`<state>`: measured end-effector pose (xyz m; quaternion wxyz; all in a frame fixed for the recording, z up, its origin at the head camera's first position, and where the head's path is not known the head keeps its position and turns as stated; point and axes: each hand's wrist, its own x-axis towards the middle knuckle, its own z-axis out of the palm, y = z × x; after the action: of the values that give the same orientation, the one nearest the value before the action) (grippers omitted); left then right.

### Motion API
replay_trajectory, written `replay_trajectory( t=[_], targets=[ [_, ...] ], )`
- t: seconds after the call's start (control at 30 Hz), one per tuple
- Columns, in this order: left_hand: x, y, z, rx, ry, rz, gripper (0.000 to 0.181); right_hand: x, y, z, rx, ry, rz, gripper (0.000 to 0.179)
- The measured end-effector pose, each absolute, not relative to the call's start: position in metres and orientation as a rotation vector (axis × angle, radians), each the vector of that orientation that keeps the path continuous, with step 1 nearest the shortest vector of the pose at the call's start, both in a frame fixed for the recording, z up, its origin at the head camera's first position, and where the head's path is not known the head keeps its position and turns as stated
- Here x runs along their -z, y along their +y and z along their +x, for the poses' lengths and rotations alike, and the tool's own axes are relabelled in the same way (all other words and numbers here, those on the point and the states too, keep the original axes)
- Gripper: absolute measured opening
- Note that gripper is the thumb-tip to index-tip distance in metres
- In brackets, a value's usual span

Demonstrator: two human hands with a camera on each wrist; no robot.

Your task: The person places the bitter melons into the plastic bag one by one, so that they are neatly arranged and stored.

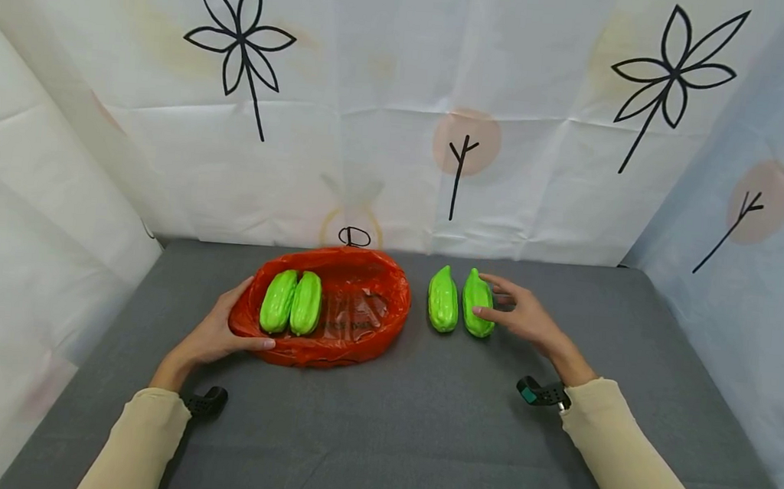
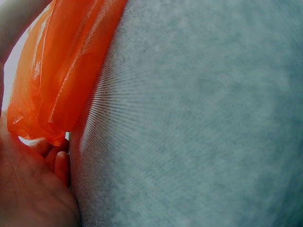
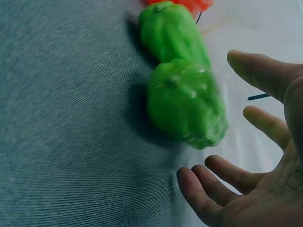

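A red plastic bag point(image 1: 397, 306) is spread into a wide, open-topped oval on the grey table. Inside, at its left, two bright green, ridged oblong fruits point(image 1: 307, 304) lie side by side. My left hand point(image 1: 214, 332) holds the bag's left side, thumb along the near rim; the left wrist view shows fingers curled by the bag's crinkled orange-red wall point(image 2: 71, 71). To the right of the bag lie two more green fruits, an inner one point(image 1: 443, 301) and an outer one point(image 1: 475, 305). Around the outer fruit my right hand point(image 1: 523, 314) is spread, apart from it in the right wrist view.
The grey cloth-covered table point(image 1: 376, 443) extends in front of the bag and fruits. A white sheet point(image 1: 372, 151) with plant drawings rises behind the table, and more sheets stand at both sides. Dark bands point(image 1: 542, 392) sit on both wrists.
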<state>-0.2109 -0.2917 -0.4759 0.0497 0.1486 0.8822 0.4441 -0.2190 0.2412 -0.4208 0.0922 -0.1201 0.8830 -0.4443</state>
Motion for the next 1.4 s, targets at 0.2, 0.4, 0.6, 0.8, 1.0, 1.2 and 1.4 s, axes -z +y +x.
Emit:
replay_trajectory(
  t=[0.2,0.4,0.6,0.8,1.0,1.2,1.4],
  targets=[
    [0.476,-0.292,-0.209,-1.321,2.692,0.405,0.12,0.429,0.242,-0.219,1.315,2.591,-0.399,0.073],
    [0.477,-0.292,-0.211,-1.338,2.688,0.427,0.119,0.435,0.243,-0.222,1.293,2.602,-0.43,0.072],
    [0.476,-0.292,-0.211,-1.35,2.682,0.448,0.119,0.435,0.241,-0.222,1.271,2.614,-0.433,0.073],
    [0.477,-0.292,-0.211,-1.352,2.682,0.443,0.119,0.433,0.239,-0.221,1.33,2.568,-0.398,0.074],
    [0.475,-0.291,-0.21,-1.349,2.686,0.442,0.119,0.43,0.239,-0.22,1.378,2.548,-0.352,0.075],
    [0.473,-0.291,-0.208,-1.346,2.683,0.428,0.119,0.419,0.237,-0.218,1.43,2.552,-0.365,0.075],
    [0.472,-0.291,-0.208,-1.333,2.684,0.407,0.12,0.402,0.224,-0.216,1.495,2.523,-0.404,0.074]
  ],
)
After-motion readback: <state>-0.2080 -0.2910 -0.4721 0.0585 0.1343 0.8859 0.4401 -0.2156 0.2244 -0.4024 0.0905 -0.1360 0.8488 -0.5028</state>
